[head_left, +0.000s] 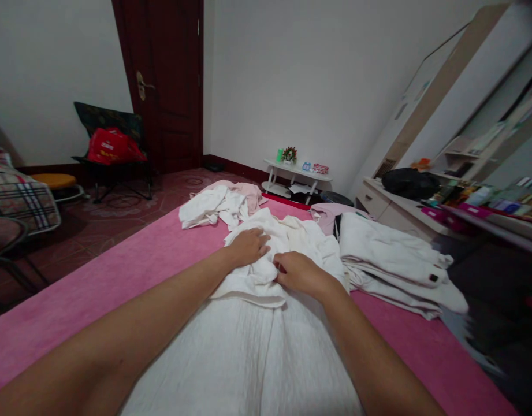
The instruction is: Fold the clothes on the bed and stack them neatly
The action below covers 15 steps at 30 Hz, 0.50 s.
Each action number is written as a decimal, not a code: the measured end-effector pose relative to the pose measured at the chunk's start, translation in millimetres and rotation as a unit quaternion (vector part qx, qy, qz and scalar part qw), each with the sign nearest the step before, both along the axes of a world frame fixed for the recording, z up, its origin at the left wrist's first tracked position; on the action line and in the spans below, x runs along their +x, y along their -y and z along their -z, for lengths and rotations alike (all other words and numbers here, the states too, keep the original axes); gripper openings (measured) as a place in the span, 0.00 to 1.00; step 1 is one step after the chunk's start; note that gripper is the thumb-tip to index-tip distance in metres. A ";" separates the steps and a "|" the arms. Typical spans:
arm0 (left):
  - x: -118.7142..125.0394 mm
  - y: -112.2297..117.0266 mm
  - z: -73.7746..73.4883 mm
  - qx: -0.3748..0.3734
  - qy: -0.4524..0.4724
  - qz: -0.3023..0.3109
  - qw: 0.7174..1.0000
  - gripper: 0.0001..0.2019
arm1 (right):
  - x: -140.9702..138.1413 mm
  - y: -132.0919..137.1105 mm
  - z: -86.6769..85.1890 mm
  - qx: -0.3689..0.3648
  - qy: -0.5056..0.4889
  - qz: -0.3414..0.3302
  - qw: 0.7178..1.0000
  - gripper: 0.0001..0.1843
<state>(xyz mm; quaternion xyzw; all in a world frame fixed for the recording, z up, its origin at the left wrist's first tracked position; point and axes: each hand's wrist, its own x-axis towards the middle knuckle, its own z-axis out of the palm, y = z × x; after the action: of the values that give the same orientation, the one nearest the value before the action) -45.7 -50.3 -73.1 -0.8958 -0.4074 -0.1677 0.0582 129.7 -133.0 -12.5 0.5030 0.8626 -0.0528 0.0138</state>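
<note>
Nearest the camera, between the forearms, white creased cloth (222,358), running up below the grip. Over its far end, directly under both hands, a rumpled white garment (244,286). Laid on its bunched part, fingers slightly apart, the left hand (247,247). Curled at a raised fold just beside, the right hand (299,271); cannot tell whether clamped on it. Crowding the grip's right side, a folded white stack (391,254). Ahead of the left hand, crumpled white clothes (200,208). Beneath all this, a pink bedspread (153,254). Well beyond the grip, a low white table (270,167) with a potted plant (289,154); far left, a dark chair (99,114) bearing a red bag (112,145); off right, a dresser (374,199) topped by a black bag (408,184).
</note>
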 end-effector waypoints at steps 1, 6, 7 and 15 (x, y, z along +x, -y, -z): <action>-0.1 -0.3 0.4 -0.001 0.002 0.000 1.000 0.20 | -0.2 -0.2 1.0 0.002 0.004 0.004 1.000 0.10; -0.7 -0.9 1.3 -0.003 0.006 0.001 1.000 0.20 | -1.9 0.9 1.5 0.001 0.019 0.011 1.000 0.11; -0.8 -0.8 1.1 -0.004 0.007 0.002 1.000 0.20 | -2.3 1.3 1.0 0.001 0.019 0.009 1.000 0.11; -0.3 0.3 0.6 -0.003 0.017 0.004 1.000 0.20 | -3.2 2.3 0.6 0.008 0.017 0.006 1.000 0.11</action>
<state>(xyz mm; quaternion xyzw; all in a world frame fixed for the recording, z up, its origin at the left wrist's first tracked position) -46.0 -50.6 -73.7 -0.8946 -0.4052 -0.1819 0.0483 126.5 -135.2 -13.2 0.5093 0.8594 -0.0371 0.0244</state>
